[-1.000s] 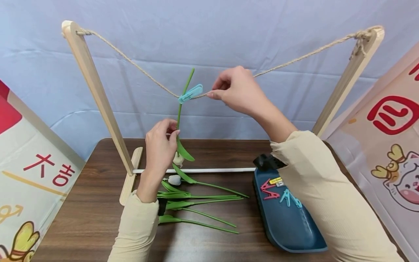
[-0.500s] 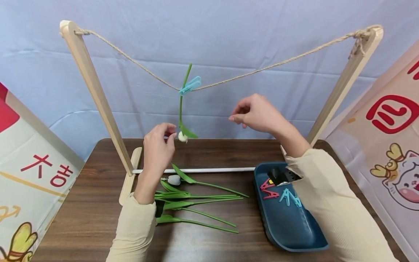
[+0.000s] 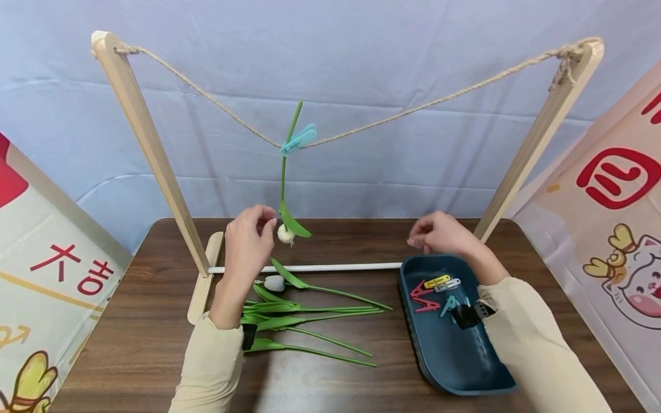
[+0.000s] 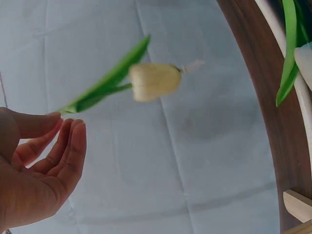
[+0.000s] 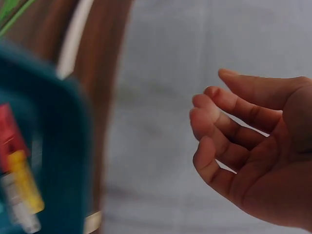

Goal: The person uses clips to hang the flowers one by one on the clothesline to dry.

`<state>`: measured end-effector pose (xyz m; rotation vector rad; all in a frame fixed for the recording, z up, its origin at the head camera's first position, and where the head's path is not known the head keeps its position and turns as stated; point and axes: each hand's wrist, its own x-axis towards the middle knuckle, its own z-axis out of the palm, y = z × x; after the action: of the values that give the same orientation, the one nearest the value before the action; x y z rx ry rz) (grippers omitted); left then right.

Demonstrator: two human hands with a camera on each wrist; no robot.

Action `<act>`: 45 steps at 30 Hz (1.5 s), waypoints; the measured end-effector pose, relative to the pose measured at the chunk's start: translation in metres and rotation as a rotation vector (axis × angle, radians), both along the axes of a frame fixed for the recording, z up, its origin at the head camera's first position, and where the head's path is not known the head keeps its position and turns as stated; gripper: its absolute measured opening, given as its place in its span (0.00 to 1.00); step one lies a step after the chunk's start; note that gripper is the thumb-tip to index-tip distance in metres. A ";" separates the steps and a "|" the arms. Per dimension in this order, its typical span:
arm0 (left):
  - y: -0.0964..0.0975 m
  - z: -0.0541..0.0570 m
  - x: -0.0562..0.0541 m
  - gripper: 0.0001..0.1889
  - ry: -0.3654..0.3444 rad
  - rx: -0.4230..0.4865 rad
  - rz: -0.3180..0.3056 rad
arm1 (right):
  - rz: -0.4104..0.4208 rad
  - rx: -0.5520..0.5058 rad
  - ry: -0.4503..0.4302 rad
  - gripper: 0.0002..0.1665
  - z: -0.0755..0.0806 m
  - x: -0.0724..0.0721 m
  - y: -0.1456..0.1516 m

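A white artificial tulip (image 3: 286, 234) hangs head down from the sagging rope (image 3: 392, 117), its green stem held there by a light-blue clothespin (image 3: 299, 139). My left hand (image 3: 250, 235) is just left of the bloom, fingers loosely bent and holding nothing. In the left wrist view, the thumb and fingertips overlap the base of the tulip's leaf (image 4: 112, 75). My right hand (image 3: 439, 234) hovers behind the far end of a dark blue tray (image 3: 459, 367). Its fingers are loosely curled with nothing between them, as the right wrist view shows.
Several more tulips lie on the brown table, stems (image 3: 330, 348) pointing right. Red (image 3: 424, 304), yellow (image 3: 436, 281), white and light-blue clothespins lie in the tray. Wooden posts (image 3: 150, 155) carry the rope, and a white rod (image 3: 335, 268) runs low across the table.
My left hand has let go of the tulip, which now hangs free and sways. My right hand has released the rope and moved down and right to behind the tray.
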<state>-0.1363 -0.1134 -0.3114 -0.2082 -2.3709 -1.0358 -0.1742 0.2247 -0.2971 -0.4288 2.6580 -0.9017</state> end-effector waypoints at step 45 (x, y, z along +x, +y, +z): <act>0.008 -0.039 0.017 0.02 -0.065 -0.017 -0.031 | 0.019 0.058 -0.032 0.10 -0.128 0.028 0.036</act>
<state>-0.1198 -0.1051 -0.3501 -0.2216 -2.4421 -1.0522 -0.1462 0.2611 -0.4248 -0.4218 2.6396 -0.8165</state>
